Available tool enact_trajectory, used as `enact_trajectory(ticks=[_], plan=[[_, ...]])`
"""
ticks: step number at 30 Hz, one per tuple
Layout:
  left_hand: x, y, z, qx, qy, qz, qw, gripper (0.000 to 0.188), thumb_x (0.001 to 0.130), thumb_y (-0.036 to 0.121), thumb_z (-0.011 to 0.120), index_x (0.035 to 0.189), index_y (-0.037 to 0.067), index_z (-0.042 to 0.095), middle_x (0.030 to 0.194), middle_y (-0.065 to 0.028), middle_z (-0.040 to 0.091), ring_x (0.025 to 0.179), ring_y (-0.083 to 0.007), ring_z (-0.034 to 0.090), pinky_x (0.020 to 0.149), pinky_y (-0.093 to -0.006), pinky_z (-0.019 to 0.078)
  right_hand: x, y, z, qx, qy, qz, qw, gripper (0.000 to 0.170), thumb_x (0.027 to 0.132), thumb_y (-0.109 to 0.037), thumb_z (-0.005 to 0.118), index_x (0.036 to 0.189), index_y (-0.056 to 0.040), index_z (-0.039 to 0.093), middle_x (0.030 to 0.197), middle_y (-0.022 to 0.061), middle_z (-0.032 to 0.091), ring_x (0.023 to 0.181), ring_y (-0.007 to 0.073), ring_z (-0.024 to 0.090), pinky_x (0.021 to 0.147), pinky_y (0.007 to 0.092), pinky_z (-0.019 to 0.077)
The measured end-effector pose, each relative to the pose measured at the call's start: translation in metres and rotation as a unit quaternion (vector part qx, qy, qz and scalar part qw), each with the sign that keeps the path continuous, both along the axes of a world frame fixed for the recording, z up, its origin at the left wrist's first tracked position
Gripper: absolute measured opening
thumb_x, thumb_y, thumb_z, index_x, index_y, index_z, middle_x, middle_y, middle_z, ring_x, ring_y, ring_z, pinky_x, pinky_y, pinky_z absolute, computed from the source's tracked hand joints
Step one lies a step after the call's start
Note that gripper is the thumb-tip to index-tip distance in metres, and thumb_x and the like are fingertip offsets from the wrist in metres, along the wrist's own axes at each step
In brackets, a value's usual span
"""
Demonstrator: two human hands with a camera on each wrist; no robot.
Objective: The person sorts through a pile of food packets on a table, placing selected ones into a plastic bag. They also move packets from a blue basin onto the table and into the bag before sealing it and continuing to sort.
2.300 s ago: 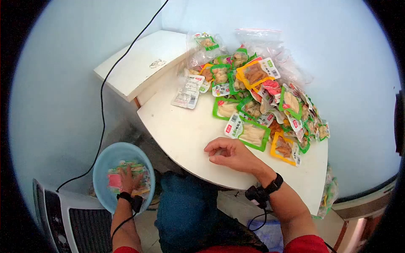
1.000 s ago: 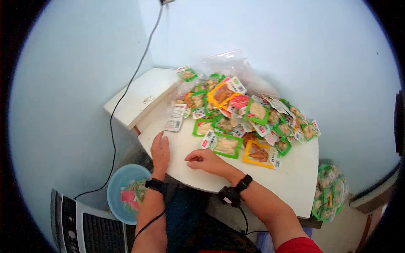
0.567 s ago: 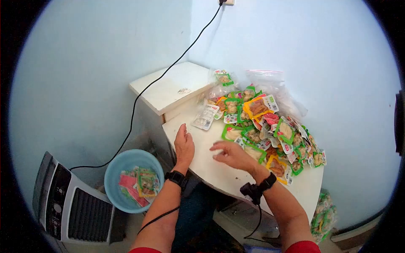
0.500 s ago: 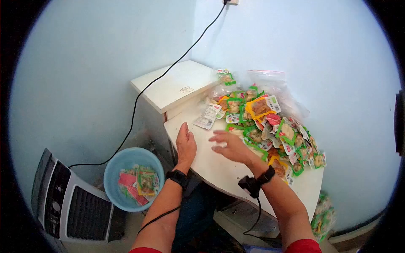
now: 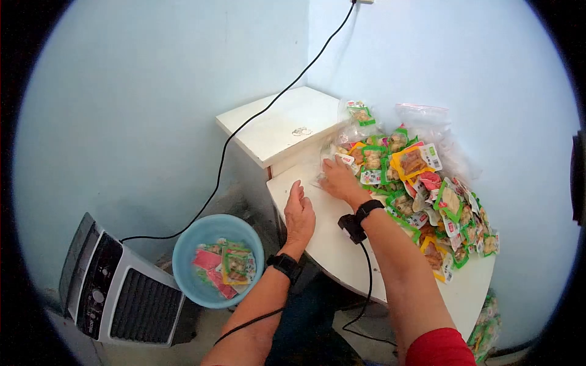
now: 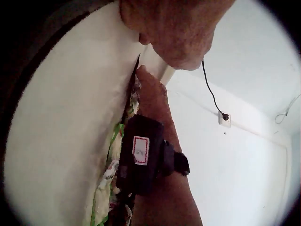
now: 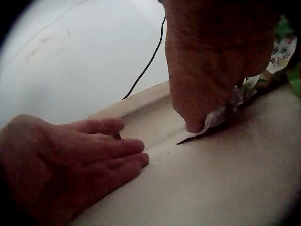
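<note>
My right hand (image 5: 342, 181) lies over a white-backed food packet (image 5: 345, 159) at the left end of the packet pile; it covers most of it. In the right wrist view, a fingertip of that hand (image 7: 211, 61) comes down at the packet's near edge. My left hand (image 5: 300, 215) is held over the left edge of the white table, its fingers straight and nothing in them. The pile (image 5: 421, 183) mixes green-, yellow- and red-trimmed packets of sealed snacks.
On the floor at left stands a blue basin (image 5: 183, 256) with several packets inside. A grey-black appliance (image 5: 131, 299) is beside it. A black cable (image 5: 227, 143) runs up to a wall socket. Behind the table's left end is a raised white ledge (image 5: 274, 122); clear plastic bags (image 5: 427, 119) lie behind the pile.
My left hand has come up from the basin to the table edge. The right hand has moved away from my body and onto the white-backed packet. The head view has shifted left.
</note>
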State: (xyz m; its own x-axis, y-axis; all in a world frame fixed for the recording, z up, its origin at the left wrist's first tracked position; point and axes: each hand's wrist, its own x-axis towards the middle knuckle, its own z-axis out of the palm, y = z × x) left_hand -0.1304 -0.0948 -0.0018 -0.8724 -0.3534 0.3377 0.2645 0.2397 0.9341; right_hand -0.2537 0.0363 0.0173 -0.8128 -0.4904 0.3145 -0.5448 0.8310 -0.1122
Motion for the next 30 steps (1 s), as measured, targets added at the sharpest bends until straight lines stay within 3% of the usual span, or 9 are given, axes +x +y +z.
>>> enact_trajectory(ticks=[1, 7, 9, 12, 18, 20, 24, 27, 30], plan=[[0.0, 0.0, -0.001, 0.003, 0.007, 0.0, 1.0, 0.048, 0.092, 0.0, 0.044, 0.139, -0.003, 0.038, 0.129, -0.0293, 0.054, 0.121, -0.0357, 0.055, 0.1, -0.0411, 0.0446, 0.001, 0.004, 0.001, -0.041, 0.018, 0.016, 0.999, 0.046, 0.084, -0.028, 0.068, 0.117, 0.0027, 0.06, 0.135, 0.0183, 0.05, 0.133, 0.0399, 0.039, 0.105, 0.0546, 0.0363], [0.001, 0.002, 0.001, -0.025, 0.018, 0.013, 0.999, 0.047, 0.092, -0.001, 0.045, 0.138, -0.002, 0.04, 0.125, -0.029, 0.057, 0.117, -0.0362, 0.057, 0.099, -0.0412, 0.0458, 0.044, 0.035, 0.043, -0.358, 0.103, 0.063, 0.926, 0.031, 0.08, -0.007, 0.073, 0.107, 0.0041, 0.064, 0.111, 0.0145, 0.066, 0.108, 0.0271, 0.061, 0.093, 0.0344, 0.0474], [0.002, 0.003, 0.002, -0.023, 0.011, 0.016, 1.0, 0.045, 0.092, -0.001, 0.045, 0.137, -0.002, 0.041, 0.124, -0.0284, 0.057, 0.116, -0.0366, 0.058, 0.098, -0.0409, 0.0461, 0.068, 0.051, 0.057, -0.478, 0.059, 0.03, 0.876, 0.024, 0.08, 0.0, 0.073, 0.103, 0.0018, 0.065, 0.099, 0.0043, 0.068, 0.091, 0.0131, 0.064, 0.083, 0.0255, 0.0494], [-0.001, 0.001, -0.005, -0.023, 0.032, 0.01, 0.999, 0.045, 0.092, -0.001, 0.045, 0.137, -0.002, 0.042, 0.124, -0.0274, 0.058, 0.116, -0.0356, 0.059, 0.098, -0.04, 0.0463, 0.125, 0.076, 0.079, -0.673, -0.146, 0.027, 0.725, 0.017, 0.08, -0.005, 0.072, 0.095, 0.0, 0.066, 0.09, 0.0029, 0.066, 0.079, 0.0105, 0.061, 0.072, 0.0226, 0.0479], [-0.003, -0.006, -0.008, -0.05, 0.049, 0.013, 0.997, 0.037, 0.096, 0.018, 0.051, 0.124, -0.006, 0.056, 0.116, -0.0183, 0.065, 0.109, -0.0252, 0.062, 0.092, -0.0324, 0.0479, 0.186, 0.134, 0.05, -0.758, -0.266, 0.042, 0.594, 0.018, 0.085, 0.002, 0.064, 0.102, -0.0031, 0.065, 0.092, -0.0005, 0.063, 0.076, 0.0089, 0.058, 0.068, 0.0217, 0.0479], [-0.016, -0.011, -0.024, 0.102, 0.024, -0.059, 0.993, 0.039, 0.097, 0.022, 0.052, 0.124, -0.006, 0.057, 0.113, -0.0144, 0.066, 0.105, -0.0224, 0.063, 0.088, -0.0302, 0.0497, 0.198, 0.144, 0.035, -0.784, -0.286, 0.011, 0.551, 0.018, 0.086, 0.002, 0.063, 0.103, -0.0033, 0.065, 0.096, 0.0006, 0.064, 0.08, 0.0096, 0.059, 0.07, 0.0226, 0.0488], [0.014, 0.003, -0.002, 0.174, -0.041, -0.148, 0.973, 0.04, 0.098, 0.029, 0.054, 0.121, -0.003, 0.06, 0.109, -0.0106, 0.066, 0.1, -0.0191, 0.063, 0.084, -0.031, 0.052, 0.208, 0.155, 0.024, -0.821, -0.312, 0.014, 0.478, 0.017, 0.089, 0.003, 0.061, 0.104, -0.0026, 0.065, 0.102, 0.0041, 0.065, 0.09, 0.0128, 0.063, 0.08, 0.0274, 0.0536], [0.07, 0.04, 0.035, 0.25, -0.102, -0.241, 0.932, 0.04, 0.099, 0.035, 0.054, 0.119, 0.001, 0.062, 0.107, -0.0087, 0.065, 0.097, -0.0173, 0.063, 0.083, -0.033, 0.0529, 0.213, 0.15, 0.03, -0.833, -0.324, 0.045, 0.446, 0.017, 0.09, 0.003, 0.061, 0.105, -0.0023, 0.065, 0.103, 0.0054, 0.066, 0.092, 0.0141, 0.064, 0.083, 0.0289, 0.0543], [0.112, 0.079, 0.043, 0.285, -0.172, -0.321, 0.887, 0.04, 0.099, 0.038, 0.052, 0.119, 0.004, 0.061, 0.105, -0.0056, 0.065, 0.096, -0.0153, 0.063, 0.083, -0.0339, 0.0529, 0.216, 0.14, 0.03, -0.811, -0.317, 0.081, 0.485, 0.018, 0.089, 0.005, 0.059, 0.105, -0.0014, 0.065, 0.103, 0.0058, 0.067, 0.091, 0.0136, 0.064, 0.081, 0.027, 0.0536]])
